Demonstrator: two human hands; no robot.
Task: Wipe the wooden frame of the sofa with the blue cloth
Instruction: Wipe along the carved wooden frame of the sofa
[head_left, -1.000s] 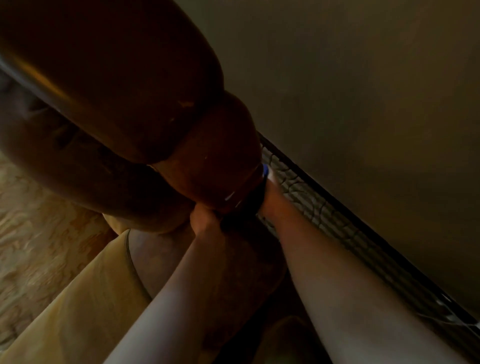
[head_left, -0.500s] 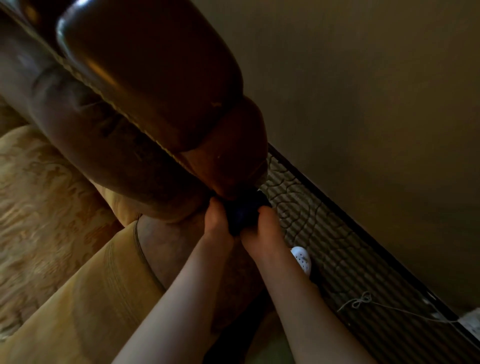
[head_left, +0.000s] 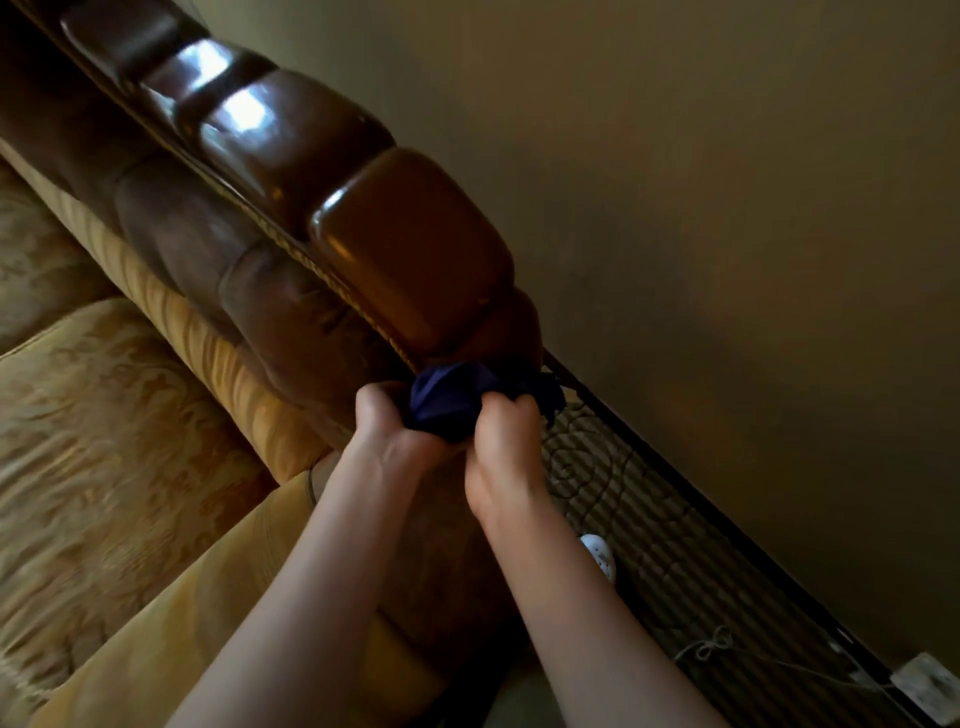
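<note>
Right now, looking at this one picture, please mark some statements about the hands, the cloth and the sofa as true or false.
1. Both hands grip the blue cloth. True: left hand and right hand pinch it.
2. The cloth lies flat on the seat cushion. False: it is bunched at the lower end of the wooden frame.
3. A wall stands beside the sofa. True.
4. The seat cushion is blue. False: it is golden yellow.
5. A white object lies on the floor. True.
</note>
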